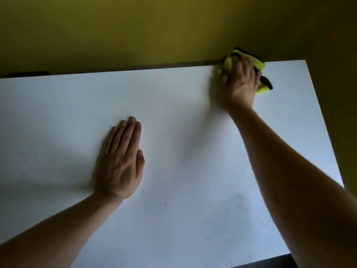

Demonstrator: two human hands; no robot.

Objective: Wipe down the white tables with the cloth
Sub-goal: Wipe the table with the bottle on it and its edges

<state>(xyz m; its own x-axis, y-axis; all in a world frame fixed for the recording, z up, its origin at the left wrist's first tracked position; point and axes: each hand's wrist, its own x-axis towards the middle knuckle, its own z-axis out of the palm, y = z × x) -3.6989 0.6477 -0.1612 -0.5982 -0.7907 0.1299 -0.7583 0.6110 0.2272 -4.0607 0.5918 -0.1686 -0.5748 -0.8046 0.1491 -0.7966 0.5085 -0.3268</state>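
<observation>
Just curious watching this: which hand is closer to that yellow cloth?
Right. The right hand presses on the yellow cloth at the white table's far edge; the left hand lies flat mid-table, well apart.

A yellow-olive wall [135, 26] fills the upper part of the view and is seen darkening toward its right end. A small dark object [29, 73], too dim to identify, is noted at the foot of the wall, far left. Lighting is dim, and soft shadows are observed.
</observation>
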